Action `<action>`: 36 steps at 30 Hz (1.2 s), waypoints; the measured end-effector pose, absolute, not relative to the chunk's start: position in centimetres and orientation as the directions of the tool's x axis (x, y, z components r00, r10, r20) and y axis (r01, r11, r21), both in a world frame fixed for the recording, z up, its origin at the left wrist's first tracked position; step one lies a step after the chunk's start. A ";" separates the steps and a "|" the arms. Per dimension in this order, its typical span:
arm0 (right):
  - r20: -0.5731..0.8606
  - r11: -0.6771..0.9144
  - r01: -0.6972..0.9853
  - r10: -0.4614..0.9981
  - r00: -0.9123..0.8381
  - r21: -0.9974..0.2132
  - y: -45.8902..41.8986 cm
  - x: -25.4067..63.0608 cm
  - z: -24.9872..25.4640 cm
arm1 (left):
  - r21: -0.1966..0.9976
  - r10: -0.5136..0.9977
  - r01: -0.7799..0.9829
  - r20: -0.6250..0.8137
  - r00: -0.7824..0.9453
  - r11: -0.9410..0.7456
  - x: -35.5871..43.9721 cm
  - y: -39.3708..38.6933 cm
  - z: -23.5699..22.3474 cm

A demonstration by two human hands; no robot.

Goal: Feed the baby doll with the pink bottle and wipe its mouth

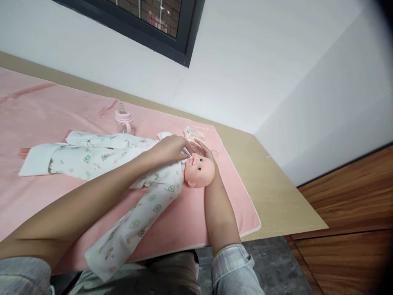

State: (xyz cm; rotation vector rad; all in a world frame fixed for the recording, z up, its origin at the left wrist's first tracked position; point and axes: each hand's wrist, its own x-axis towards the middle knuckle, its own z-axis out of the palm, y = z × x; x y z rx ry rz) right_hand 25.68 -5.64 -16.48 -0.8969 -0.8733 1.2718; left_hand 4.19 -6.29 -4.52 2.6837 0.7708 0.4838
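A bald baby doll (201,172) lies on its back, dressed in white printed pyjamas (101,157), its head toward the right. My left hand (172,148) reaches across the doll's chest, fingers pinched on a small piece of white cloth (186,152) beside the doll's mouth. Whether this cloth is loose or part of the collar, I cannot tell. My right hand (201,148) rests along the far side of the doll's head, fingers stretched toward my left hand. The forearm passes by the crown, and part of the palm is hidden behind the head.
Under the doll, a pink blanket (227,196) covers much of the wooden table (276,196). A pink-topped baby bottle (123,119) stands beyond the doll's legs. Near my right hand lie a clear plastic packet (193,133) and a small transparent item (215,153). A wall borders the far edge.
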 end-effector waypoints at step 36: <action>0.021 0.054 -0.416 0.996 0.083 -0.908 -6.2 25.8 -16.0 | 0.477 0.546 0.388 0.253 0.799 -0.789 4.7 -7.9 -4.3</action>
